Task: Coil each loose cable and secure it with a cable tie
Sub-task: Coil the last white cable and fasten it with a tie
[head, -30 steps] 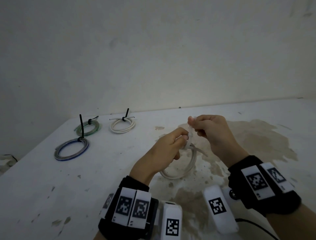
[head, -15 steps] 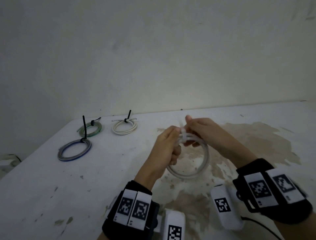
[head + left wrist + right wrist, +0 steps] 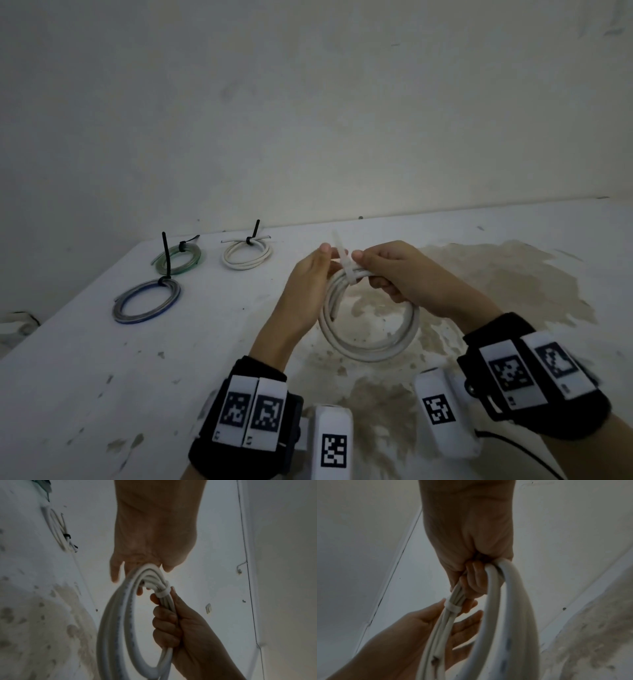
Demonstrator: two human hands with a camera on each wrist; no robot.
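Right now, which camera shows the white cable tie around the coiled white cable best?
The head view: the white cable tie wraps the coiled white cable with its tail standing up between the left hand and right hand. Both wrist views show only the band, dim and tail hidden.

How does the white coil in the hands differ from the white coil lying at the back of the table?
The held white coil is bound by a white tie and gripped by the right hand, off the table. The far white coil has a black tie and lies flat on the table, untouched and looking smaller. Both are white, round and tied.
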